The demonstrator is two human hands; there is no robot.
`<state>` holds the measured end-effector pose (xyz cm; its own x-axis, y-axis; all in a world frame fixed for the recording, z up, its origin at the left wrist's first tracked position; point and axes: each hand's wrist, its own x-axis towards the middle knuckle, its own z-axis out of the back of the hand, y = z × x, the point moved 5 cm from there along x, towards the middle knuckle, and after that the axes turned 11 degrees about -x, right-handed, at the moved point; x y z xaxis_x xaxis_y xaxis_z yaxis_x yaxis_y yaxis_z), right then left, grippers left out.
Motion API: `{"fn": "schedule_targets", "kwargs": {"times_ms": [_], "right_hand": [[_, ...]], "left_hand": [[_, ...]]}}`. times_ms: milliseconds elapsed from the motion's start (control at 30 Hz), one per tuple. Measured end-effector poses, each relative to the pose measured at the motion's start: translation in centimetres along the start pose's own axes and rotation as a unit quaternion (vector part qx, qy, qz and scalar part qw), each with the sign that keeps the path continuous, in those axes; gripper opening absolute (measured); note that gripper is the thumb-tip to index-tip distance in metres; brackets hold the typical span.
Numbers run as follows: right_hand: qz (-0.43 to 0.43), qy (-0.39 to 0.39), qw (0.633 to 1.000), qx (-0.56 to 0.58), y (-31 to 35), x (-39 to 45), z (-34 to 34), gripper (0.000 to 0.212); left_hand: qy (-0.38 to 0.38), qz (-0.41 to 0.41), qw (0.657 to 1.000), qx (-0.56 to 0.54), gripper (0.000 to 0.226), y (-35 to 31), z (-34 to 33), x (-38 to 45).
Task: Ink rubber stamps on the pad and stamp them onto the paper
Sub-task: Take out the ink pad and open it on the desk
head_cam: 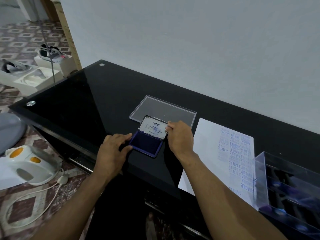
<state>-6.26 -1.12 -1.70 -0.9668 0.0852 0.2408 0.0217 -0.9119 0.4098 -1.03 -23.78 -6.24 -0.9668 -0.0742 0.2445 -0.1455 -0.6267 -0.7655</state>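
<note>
White kettle (29, 163) on patterned floor (26, 40); shoes (50, 52) on boxes (57, 63).

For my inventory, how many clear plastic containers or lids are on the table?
2: a flat clear lid lying behind the open ink pad, and a clear box holding stamps at the right edge, partly cut off.
</note>
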Motion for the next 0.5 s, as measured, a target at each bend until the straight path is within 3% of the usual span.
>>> {"fn": "schedule_targets", "kwargs": {"times_ms": [500], "right_hand": [[0.059, -0.009, 0.995, -0.079, -1.1, -2.9, 2.6, 0.02]], "left_hand": [[0.004, -0.03, 1.0, 0.005, 0.038, -4.5, -0.4, -0.1]]}}
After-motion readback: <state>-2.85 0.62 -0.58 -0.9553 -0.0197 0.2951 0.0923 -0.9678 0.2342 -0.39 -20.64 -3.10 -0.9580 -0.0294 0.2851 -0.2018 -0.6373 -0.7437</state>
